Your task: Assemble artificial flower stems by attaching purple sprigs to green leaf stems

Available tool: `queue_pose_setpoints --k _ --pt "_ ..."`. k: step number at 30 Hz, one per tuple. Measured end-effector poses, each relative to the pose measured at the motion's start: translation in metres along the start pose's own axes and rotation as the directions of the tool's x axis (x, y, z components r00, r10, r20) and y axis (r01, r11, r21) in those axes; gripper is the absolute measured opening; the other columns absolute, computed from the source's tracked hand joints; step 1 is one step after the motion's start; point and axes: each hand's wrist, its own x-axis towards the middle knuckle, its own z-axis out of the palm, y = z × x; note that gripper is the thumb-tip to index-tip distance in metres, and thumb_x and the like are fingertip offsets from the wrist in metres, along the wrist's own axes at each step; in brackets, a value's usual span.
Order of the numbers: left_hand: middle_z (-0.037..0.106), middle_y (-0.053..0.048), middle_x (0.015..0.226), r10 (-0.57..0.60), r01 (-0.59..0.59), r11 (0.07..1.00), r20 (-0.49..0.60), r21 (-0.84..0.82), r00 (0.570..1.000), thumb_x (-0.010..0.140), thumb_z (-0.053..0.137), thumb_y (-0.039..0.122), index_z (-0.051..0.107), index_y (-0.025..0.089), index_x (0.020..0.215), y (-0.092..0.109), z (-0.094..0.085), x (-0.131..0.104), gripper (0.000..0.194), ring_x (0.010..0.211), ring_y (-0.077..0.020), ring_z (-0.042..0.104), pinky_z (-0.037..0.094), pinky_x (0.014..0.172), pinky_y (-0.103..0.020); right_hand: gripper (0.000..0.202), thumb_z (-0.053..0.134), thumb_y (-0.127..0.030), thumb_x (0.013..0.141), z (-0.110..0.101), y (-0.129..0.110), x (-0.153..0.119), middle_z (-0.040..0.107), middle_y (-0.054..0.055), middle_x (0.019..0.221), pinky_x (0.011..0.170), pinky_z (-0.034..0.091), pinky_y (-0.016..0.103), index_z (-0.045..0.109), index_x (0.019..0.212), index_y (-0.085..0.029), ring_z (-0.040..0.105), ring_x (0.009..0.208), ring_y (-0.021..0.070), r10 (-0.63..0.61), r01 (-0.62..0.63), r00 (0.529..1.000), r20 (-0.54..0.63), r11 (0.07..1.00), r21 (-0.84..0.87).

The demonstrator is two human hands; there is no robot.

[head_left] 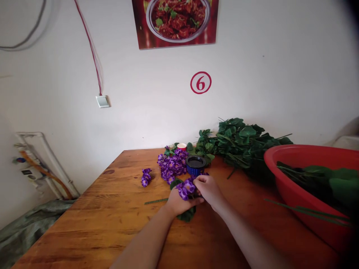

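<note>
My left hand (pixel 176 203) grips a small bunch of purple artificial flowers (pixel 186 188) with green leaves (pixel 187 215) hanging below it. My right hand (pixel 209 190) meets it from the right, fingers pinched on the same bunch. Just beyond the hands stands a small dark blue pot (pixel 195 164). A pile of purple flowers (pixel 171 163) lies left of the pot, and one loose purple sprig (pixel 146 177) lies further left. A thin green stem (pixel 156 201) rests on the wooden table (pixel 106 224) beside my left wrist.
A heap of green leafy stems (pixel 241 142) lies at the back right against the wall. A large red basin (pixel 305 186) with more greenery fills the right side. A small red and white cup (pixel 181 146) stands behind the flower pile. The table's left edge drops to the floor.
</note>
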Motion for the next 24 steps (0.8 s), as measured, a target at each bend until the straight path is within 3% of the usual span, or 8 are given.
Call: queue_pose_setpoints --k 4,7,10,13,16,19,21,24 --pt "0.070 0.000 0.101 -0.048 0.045 0.995 -0.026 -0.092 0.999 0.071 0.070 0.048 0.069 0.025 0.097 0.001 -0.001 -0.002 0.035 0.098 -0.0202 0.061 0.047 0.089 -0.029 0.018 0.051 -0.027 0.068 -0.009 -0.009 0.000 0.049 -0.003 0.052 0.051 0.032 0.023 0.051 0.052 -0.019 0.048 0.056 0.0131 -0.161 0.155 0.986 -0.035 0.979 -0.135" --pt "0.070 0.000 0.096 -0.078 0.071 0.989 -0.043 -0.128 0.996 0.070 0.071 0.048 0.068 0.022 0.093 -0.002 0.001 0.000 0.035 0.090 -0.0198 0.062 0.048 0.082 -0.028 0.015 0.051 -0.024 0.067 -0.014 -0.013 -0.001 0.055 -0.001 0.058 0.056 0.035 0.023 0.053 0.053 -0.018 0.052 0.061 0.0137 -0.237 0.234 0.971 0.001 0.959 -0.162" --pt "0.068 0.000 0.082 -0.031 0.020 0.988 -0.070 -0.155 0.997 0.079 0.061 0.036 0.065 0.019 0.078 -0.008 0.004 0.004 0.018 0.077 -0.0159 0.059 0.047 0.073 -0.025 0.015 0.049 -0.023 0.067 -0.014 -0.010 0.000 0.056 -0.001 0.056 0.051 0.033 0.023 0.054 0.054 -0.018 0.051 0.057 0.0133 -0.193 0.211 0.976 0.102 0.952 -0.221" --pt "0.060 0.001 0.066 -0.011 -0.001 0.993 -0.098 -0.120 0.995 0.081 0.052 0.024 0.056 0.017 0.061 -0.016 0.008 0.008 0.021 0.065 -0.0124 0.052 0.043 0.064 -0.023 0.015 0.050 -0.023 0.067 -0.013 -0.006 0.001 0.054 -0.001 0.053 0.049 0.030 0.023 0.054 0.053 -0.018 0.049 0.055 0.0130 -0.162 0.211 0.972 0.172 0.921 -0.327" --pt "0.058 0.000 0.063 -0.012 0.007 0.998 -0.088 -0.060 0.996 0.080 0.050 0.021 0.054 0.016 0.058 -0.021 0.009 0.011 0.022 0.062 -0.0122 0.051 0.042 0.062 -0.023 0.015 0.049 -0.022 0.071 -0.014 -0.009 0.000 0.057 0.000 0.057 0.051 0.032 0.024 0.056 0.057 -0.018 0.052 0.058 0.0140 -0.132 0.210 0.966 0.221 0.899 -0.384" --pt "0.063 -0.002 0.069 -0.010 0.005 0.998 -0.080 -0.063 0.997 0.083 0.046 0.022 0.061 0.016 0.066 -0.020 0.007 0.011 0.023 0.069 -0.0147 0.056 0.045 0.067 -0.025 0.019 0.051 -0.029 0.079 -0.018 -0.017 -0.007 0.066 0.003 0.082 0.064 0.041 0.026 0.064 0.088 -0.020 0.059 0.075 0.0171 -0.137 0.208 0.964 0.229 0.924 -0.322" --pt "0.067 -0.004 0.077 -0.006 -0.001 0.997 -0.093 -0.081 0.996 0.085 0.044 0.023 0.065 0.016 0.076 -0.019 0.006 0.009 0.024 0.075 -0.0165 0.060 0.047 0.072 -0.027 0.038 0.055 -0.037 0.081 -0.020 -0.023 -0.015 0.063 0.006 0.106 0.079 0.044 0.031 0.057 0.117 -0.024 0.059 0.094 0.0207 -0.189 0.263 0.946 0.265 0.923 -0.281" --pt "0.068 -0.006 0.085 0.001 -0.003 1.000 -0.076 -0.027 0.997 0.084 0.046 0.021 0.066 0.016 0.082 -0.021 0.005 0.008 0.021 0.080 -0.0182 0.061 0.047 0.076 -0.029 0.051 0.062 -0.037 0.079 -0.016 -0.026 -0.026 0.057 0.007 0.119 0.092 0.041 0.038 0.050 0.128 -0.031 0.052 0.109 0.0248 -0.311 0.426 0.882 0.354 0.847 -0.318"
